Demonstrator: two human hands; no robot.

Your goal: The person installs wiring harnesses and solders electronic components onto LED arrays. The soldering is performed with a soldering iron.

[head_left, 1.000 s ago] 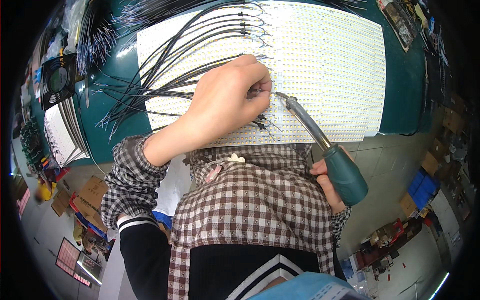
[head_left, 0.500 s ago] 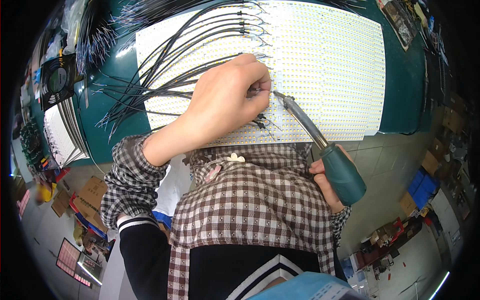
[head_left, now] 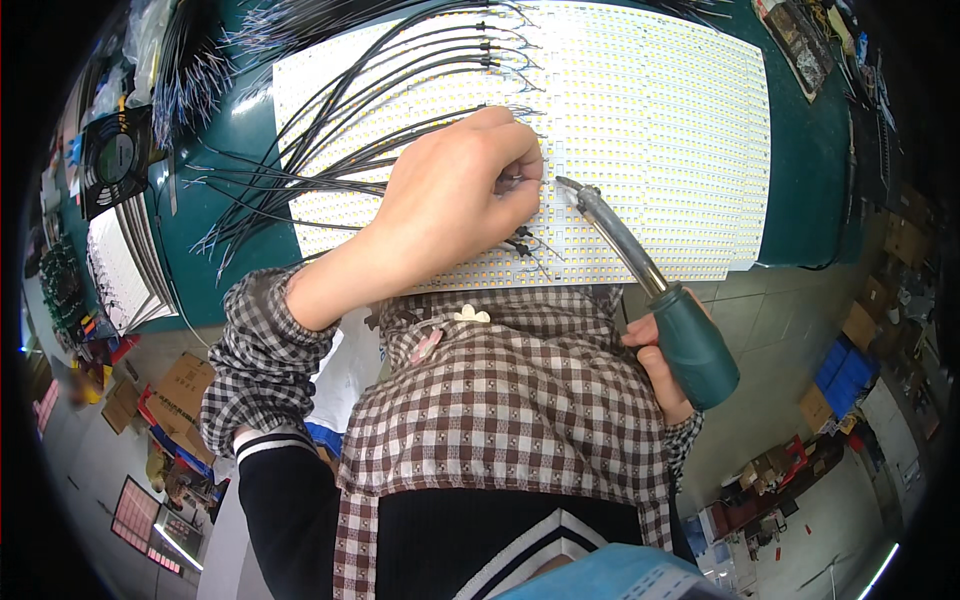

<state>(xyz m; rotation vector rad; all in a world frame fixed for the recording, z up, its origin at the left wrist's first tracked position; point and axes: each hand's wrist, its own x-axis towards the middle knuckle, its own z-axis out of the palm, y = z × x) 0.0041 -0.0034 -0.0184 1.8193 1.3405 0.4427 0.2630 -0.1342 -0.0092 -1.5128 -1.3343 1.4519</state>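
Note:
My left hand (head_left: 455,190) lies over the LED boards, its thumb and forefinger pinched on a thin cable; the pinched end is mostly hidden by the fingers. Several black cables (head_left: 330,180) run in under this hand from the left. In my right hand (head_left: 655,365) is a soldering iron (head_left: 695,350) with a green handle, its metal shaft slanting up and left. The iron's tip is just right of my left fingertips, above the white LED boards (head_left: 660,150). More cables with bared thin wires lie along the boards' middle, above and below my left hand.
The boards rest on a green tabletop (head_left: 240,225). Bundles of cables (head_left: 190,100) lie at the far left, near a black fan (head_left: 108,160) and a stack of white boards (head_left: 125,265). A dark, stained tray-like piece (head_left: 797,45) sits at the far right. Cardboard boxes (head_left: 185,400) stand lower left.
The soldering iron has shifted slightly right, its tip drawing away from my left fingertips. My left hand stays in place.

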